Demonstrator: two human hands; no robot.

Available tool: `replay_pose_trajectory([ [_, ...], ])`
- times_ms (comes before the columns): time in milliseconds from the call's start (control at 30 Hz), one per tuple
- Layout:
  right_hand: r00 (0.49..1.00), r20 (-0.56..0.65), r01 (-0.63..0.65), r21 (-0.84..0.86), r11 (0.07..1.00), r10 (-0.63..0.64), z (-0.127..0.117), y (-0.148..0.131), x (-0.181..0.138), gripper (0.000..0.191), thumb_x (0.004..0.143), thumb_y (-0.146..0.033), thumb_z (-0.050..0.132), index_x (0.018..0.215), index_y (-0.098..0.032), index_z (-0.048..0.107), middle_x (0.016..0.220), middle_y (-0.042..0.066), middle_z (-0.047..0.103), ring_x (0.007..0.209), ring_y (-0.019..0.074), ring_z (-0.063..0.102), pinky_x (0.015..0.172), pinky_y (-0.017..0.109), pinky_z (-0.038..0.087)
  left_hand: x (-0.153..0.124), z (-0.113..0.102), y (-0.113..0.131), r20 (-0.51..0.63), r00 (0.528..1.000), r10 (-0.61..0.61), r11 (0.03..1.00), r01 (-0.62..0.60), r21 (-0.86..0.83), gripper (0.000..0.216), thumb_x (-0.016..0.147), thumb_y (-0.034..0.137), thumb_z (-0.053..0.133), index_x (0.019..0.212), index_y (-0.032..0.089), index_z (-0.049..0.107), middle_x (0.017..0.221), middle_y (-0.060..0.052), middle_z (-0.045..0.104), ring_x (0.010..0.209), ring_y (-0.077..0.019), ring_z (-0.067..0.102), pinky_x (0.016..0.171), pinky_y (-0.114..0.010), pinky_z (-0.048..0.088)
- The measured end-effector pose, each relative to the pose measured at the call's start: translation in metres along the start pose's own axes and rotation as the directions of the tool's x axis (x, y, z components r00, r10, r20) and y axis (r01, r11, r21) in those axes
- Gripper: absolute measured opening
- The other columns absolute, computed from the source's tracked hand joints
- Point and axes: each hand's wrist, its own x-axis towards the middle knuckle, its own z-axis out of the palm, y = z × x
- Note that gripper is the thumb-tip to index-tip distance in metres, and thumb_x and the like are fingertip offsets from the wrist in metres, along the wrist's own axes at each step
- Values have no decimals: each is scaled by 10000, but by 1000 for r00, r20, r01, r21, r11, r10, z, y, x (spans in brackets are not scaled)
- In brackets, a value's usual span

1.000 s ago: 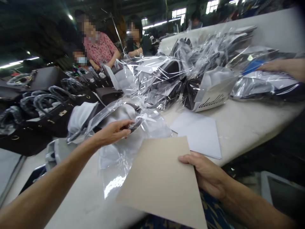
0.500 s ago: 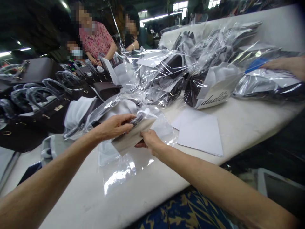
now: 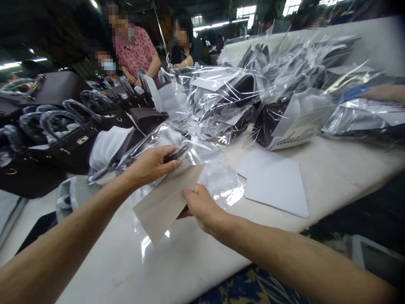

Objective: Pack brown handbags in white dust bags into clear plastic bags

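Note:
My left hand [image 3: 152, 164] is closed on the open edge of a clear plastic bag [image 3: 218, 177] that holds a dark item wrapped in white cloth. My right hand [image 3: 202, 209] grips a grey-brown cardboard sheet [image 3: 164, 200] by its right edge. The sheet's far end lies at the mouth of the bag, just under my left fingers. Both hands work over the white table [image 3: 332, 169].
A stack of white paper sheets [image 3: 278, 183] lies right of my hands. Piles of bagged dark items [image 3: 268, 93] cover the table's far side. Dark handbags [image 3: 63, 139] stand at left. Other people stand at the back; someone's hand [image 3: 384, 93] rests at the far right.
My right hand brought the cardboard sheet from the near table edge up to the bag's mouth under my left hand, then drew back a little, showing more of the sheet.

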Motion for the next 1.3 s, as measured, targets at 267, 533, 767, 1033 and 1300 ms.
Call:
replay_pose_trajectory([
  [267,998,-47,26,-139,990,-33,-16,-4,3,270,705,-114,408,928,-111,561,701,67,623,588,192,615,517,374,552,-1,2,1,-34,999,30,999,-29,23,219,808,333,483,922,177,586,672,41,512,614,-112,459,578,-209,339],
  [533,999,-18,39,-145,989,-42,-10,-13,21,254,663,-80,429,886,-106,549,629,47,588,535,186,592,464,355,540,0,4,2,-10,998,54,998,-54,39,231,811,333,494,957,185,592,712,38,553,655,-119,494,610,-219,349],
  [767,983,-112,134,-110,985,-147,-3,-22,75,226,687,-92,456,893,-121,545,789,72,612,598,173,590,504,361,553,0,8,2,7,998,66,996,-67,55,270,811,347,479,998,182,585,825,12,612,743,-157,542,667,-245,372],
  [1033,970,-152,180,-76,981,-190,13,12,67,222,804,-195,387,972,-149,526,865,78,611,705,161,607,565,278,542,2,3,-16,-98,986,139,951,-105,289,224,846,311,417,949,165,552,843,-36,566,764,-179,539,700,-274,397],
  [1300,948,-180,232,-176,957,-263,30,22,102,359,902,-298,209,1211,-214,371,1158,100,531,1026,184,530,712,286,521,-5,7,-15,-186,979,78,915,4,403,300,867,281,375,1114,156,491,918,-62,551,782,-179,559,713,-272,434],
])
